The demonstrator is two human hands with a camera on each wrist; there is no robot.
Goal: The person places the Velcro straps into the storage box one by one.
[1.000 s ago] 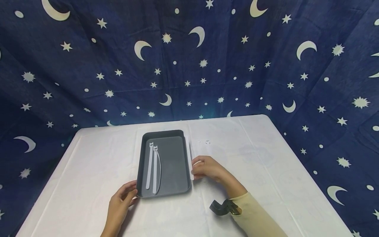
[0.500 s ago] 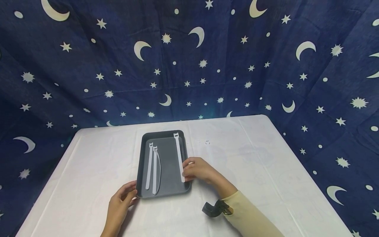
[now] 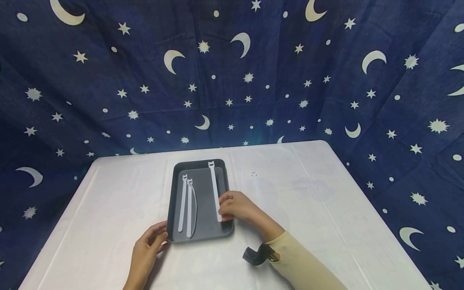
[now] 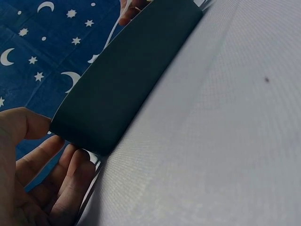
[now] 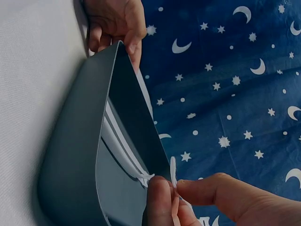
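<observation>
A dark grey rectangular tray (image 3: 204, 197) sits on the white-covered table. My left hand (image 3: 146, 245) pinches its near left corner, thumb at the rim and fingers low against the corner in the left wrist view. Over the tray's right side, my right hand (image 3: 237, 206) pinches the near end of a white cable tie (image 3: 215, 189), a flat strap with a slotted head pointing away from me. Toward the tray's left side lie two more white cable ties, a straight one (image 3: 183, 204) and one (image 3: 189, 209) with a thin curved strip beside it.
Small white bits (image 3: 254, 174) lie on the table (image 3: 308, 225) right of the tray. A dark blue curtain (image 3: 232, 80) with moons and stars hangs behind the table's far edge. A black wrist mount (image 3: 256, 255) sticks out from the right sleeve.
My right hand has carried its cable tie leftward, from beside the tray's right rim to over the tray's inside. The left hand and the other ties have stayed put.
</observation>
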